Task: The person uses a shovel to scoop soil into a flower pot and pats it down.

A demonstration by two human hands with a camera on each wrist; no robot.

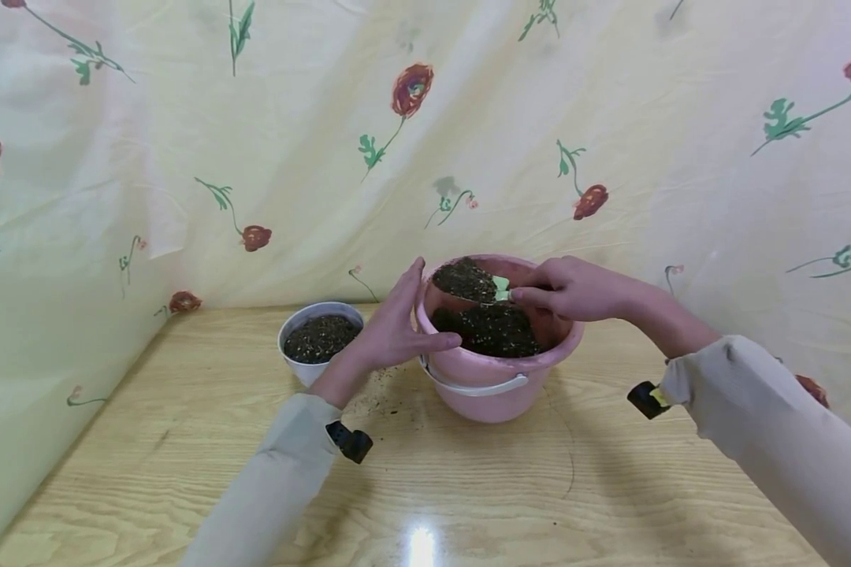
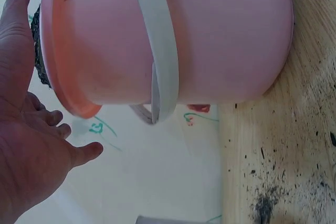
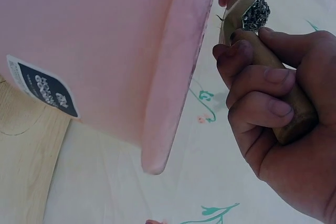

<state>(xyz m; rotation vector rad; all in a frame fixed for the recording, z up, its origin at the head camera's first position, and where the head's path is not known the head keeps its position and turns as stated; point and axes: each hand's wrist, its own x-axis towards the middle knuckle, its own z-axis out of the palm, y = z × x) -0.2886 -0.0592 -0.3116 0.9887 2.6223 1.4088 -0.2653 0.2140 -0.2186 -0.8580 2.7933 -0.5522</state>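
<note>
My right hand (image 1: 574,290) grips the handle of a light green garden trowel (image 1: 501,288), fingers curled round it in the right wrist view. Heaped dark soil (image 1: 464,280) covers the trowel's blade, held over the mouth of a pink bucket (image 1: 488,400). More soil (image 1: 499,331) lies inside the bucket. At the bucket's left rim is my left hand (image 1: 397,327), thumb and fingers spread; whether it touches the rim I cannot tell. Left of that hand stands a white pot (image 1: 303,373) with soil in it, partly hidden behind my wrist.
The bucket's white handle (image 1: 478,390) hangs down its front. Soil crumbs (image 1: 394,411) are scattered on the wooden table (image 1: 468,496) between pot and bucket. A flowered cloth (image 1: 312,157) hangs close behind both containers.
</note>
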